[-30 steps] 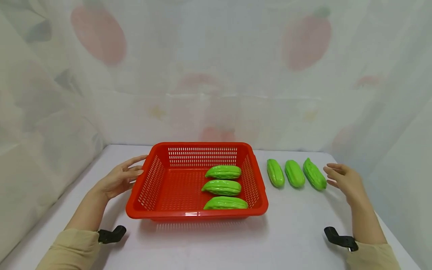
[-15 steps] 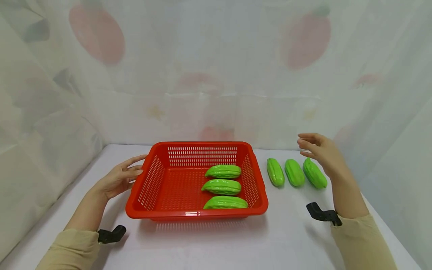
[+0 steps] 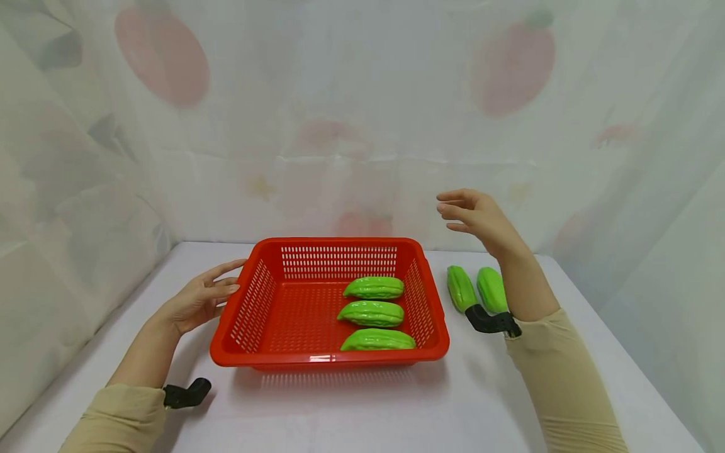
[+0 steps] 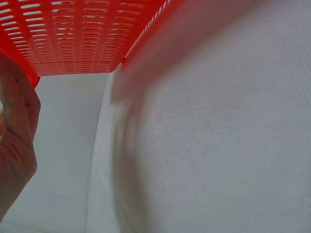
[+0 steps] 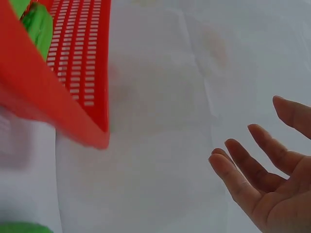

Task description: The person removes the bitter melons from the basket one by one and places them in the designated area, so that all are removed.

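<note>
A red plastic basket (image 3: 330,358) holds three green bitter melons; the middle bitter melon (image 3: 370,313) lies between the two others at the basket's right side. My left hand (image 3: 198,301) rests its fingertips against the left rim, fingers loosely extended. In the left wrist view, part of that hand (image 4: 17,116) appears beside the basket's slotted wall (image 4: 77,36). Raised in the air behind and right of the basket, my right hand (image 3: 478,217) holds nothing. The right wrist view shows its fingers (image 5: 262,179) spread and slightly bent.
Right of the basket, a bitter melon (image 3: 461,289) and another bitter melon (image 3: 491,289) lie on the white table (image 3: 351,415). The right forearm hides the spot beside them. A patterned cloth (image 3: 362,126) hangs behind the table.
My right hand has moved left and upward, from beside the rightmost loose bitter melon to above the table's back edge. Its forearm now covers that melon. The left hand and basket stay put.
</note>
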{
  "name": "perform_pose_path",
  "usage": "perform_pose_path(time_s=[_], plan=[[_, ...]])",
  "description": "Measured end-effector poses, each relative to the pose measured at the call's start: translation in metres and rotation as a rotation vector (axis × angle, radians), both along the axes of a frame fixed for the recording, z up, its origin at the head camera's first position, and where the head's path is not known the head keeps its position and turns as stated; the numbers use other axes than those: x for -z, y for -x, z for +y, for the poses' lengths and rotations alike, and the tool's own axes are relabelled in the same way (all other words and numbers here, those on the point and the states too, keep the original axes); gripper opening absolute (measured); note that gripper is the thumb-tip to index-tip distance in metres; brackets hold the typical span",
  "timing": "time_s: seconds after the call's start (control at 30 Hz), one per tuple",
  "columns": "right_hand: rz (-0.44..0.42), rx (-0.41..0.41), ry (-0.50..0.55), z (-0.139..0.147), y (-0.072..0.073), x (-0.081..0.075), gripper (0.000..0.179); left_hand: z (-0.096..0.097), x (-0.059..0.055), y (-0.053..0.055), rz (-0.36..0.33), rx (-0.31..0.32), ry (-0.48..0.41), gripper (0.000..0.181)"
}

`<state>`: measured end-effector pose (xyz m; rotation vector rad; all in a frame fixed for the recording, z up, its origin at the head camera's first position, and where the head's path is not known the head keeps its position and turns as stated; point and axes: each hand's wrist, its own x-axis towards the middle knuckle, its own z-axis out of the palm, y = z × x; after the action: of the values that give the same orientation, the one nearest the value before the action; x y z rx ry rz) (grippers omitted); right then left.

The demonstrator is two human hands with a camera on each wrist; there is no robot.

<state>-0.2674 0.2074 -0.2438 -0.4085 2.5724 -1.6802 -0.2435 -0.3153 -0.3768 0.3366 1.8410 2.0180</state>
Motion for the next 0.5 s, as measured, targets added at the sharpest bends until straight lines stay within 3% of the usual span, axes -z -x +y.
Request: perform_pose_path(time_s=[0.5], plan=[[-0.112,-0.134,0.010,-0.054,0.029,0.014,0.047,-0.004,0.003,0.004,0.006,0.011,0.012,0.049]])
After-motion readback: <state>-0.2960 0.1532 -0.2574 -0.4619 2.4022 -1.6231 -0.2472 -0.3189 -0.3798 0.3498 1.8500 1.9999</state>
